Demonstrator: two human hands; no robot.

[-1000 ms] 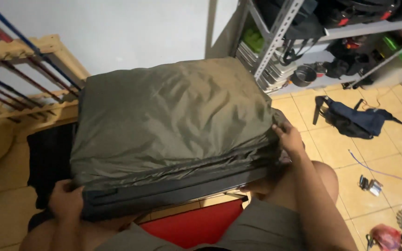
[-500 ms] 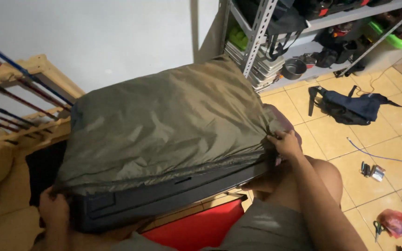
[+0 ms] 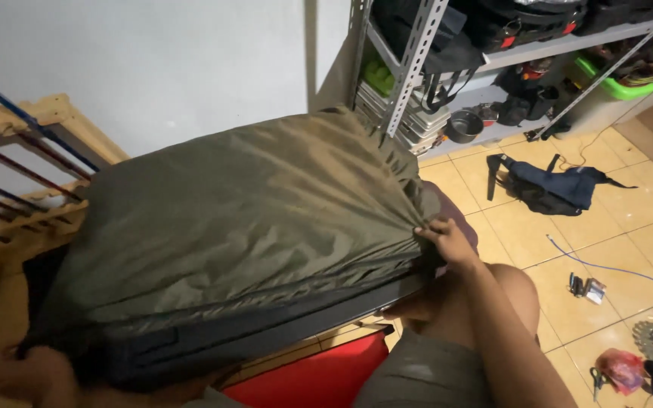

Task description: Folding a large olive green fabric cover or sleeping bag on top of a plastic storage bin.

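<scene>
Right hand (image 3: 445,240): fingers curled and pinching the gathered edge of the olive-green fabric cover (image 3: 236,219) at the right corner of a large black case (image 3: 213,344). The cover spreads leftward from these fingers over the whole top of the case, which rests on the person's lap. Left hand (image 3: 28,374): at the lower left corner of the case, blurred; finger position cannot be told. Beyond the right fingers, a dark blue bag (image 3: 557,189) lies on the tiled floor (image 3: 629,234).
</scene>
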